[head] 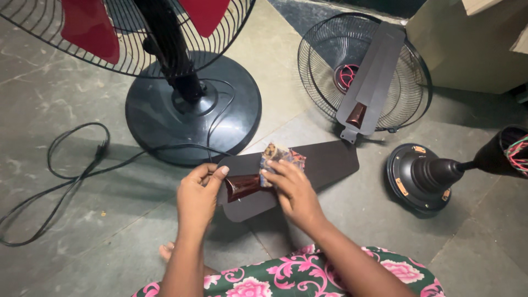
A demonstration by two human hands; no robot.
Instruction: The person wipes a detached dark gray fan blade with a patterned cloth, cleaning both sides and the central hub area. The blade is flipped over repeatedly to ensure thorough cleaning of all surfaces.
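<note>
A dark fan blade [308, 165], held low over the floor [82, 220], is steadied at its brown bracket end by the left hand [197, 193]. A patterned cloth [278, 157] is pressed on it in the right hand [291, 187], grip closed. Wiping seems in hand; further strokes along the blade are called for.

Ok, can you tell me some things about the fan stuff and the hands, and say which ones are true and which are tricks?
1. The right hand presses a patterned cloth on the dark fan blade. True.
2. The left hand is holding the black power cord. False: it holds the blade's end; the cord lies on the floor.
3. The standing fan has red blades. True.
4. The loose wire grille has nothing on it. False: two grey blades lie across it.
</note>
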